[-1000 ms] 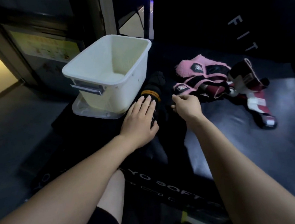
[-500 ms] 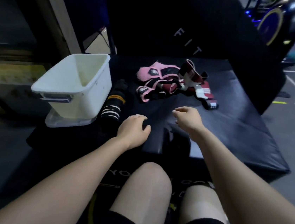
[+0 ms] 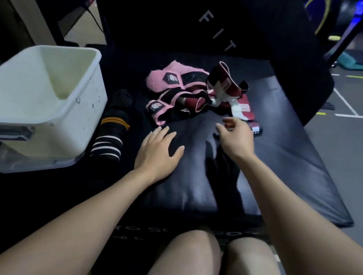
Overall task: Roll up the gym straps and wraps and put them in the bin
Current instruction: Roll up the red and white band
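A tangle of pink wraps (image 3: 173, 80) and maroon-and-white straps (image 3: 227, 88) lies in the middle of a black padded mat (image 3: 285, 167). A black wrap with orange and white stripes (image 3: 111, 129) lies beside the white bin (image 3: 35, 102) on the left. The bin looks empty. My left hand (image 3: 158, 150) rests flat on the mat, fingers straight, just below the pink wraps. My right hand (image 3: 236, 132) hovers with loosely bent fingers near the maroon strap's end, holding nothing.
The bin stands on a clear lid (image 3: 35, 163). A black upright pad (image 3: 222, 29) with white letters backs the mat. Grey floor (image 3: 356, 139) with painted lines lies right. My bare knees (image 3: 206, 264) are at the bottom.
Both hands have left the black striped wrap and moved right along the mat toward the pink and maroon pile. The view has swung right and pulled back.
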